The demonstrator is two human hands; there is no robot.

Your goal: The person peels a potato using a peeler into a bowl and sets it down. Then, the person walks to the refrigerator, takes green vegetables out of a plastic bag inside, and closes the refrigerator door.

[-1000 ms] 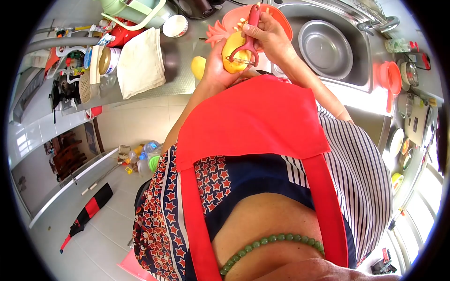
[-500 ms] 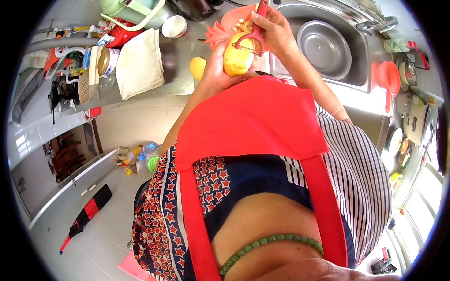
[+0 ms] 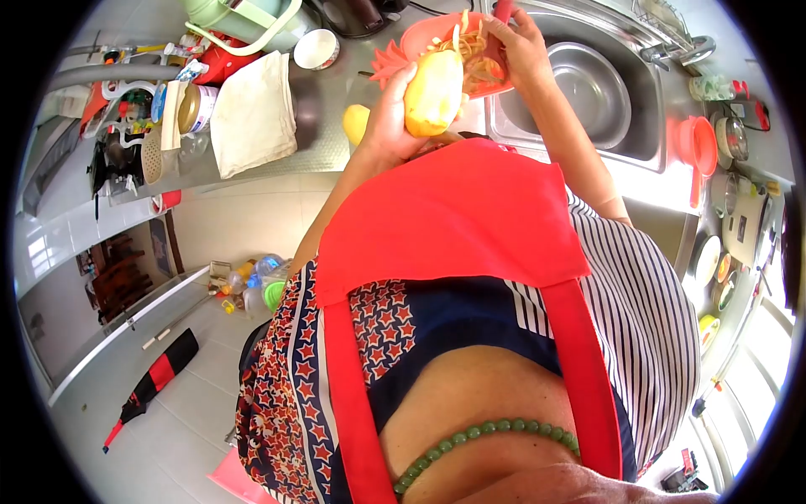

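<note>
A peeled yellow fruit is upright in my left hand, whose fingers wrap round its left side and underside. My right hand grips a red peeler by its handle, to the right of the fruit and apart from it. The peeler's head is hard to make out over the pink tray, where several strips of peel lie. Another yellow fruit rests on the steel counter, left of my left wrist.
A steel basin sits in the sink at the right. Left of the tray are a white bowl, a cream cloth and a green container. A pink dipper stands right of the sink.
My right hand has moved the peeler off the fruit, to the right and over the tray. The fruit has turned in my left hand, and more of its peeled side shows.
</note>
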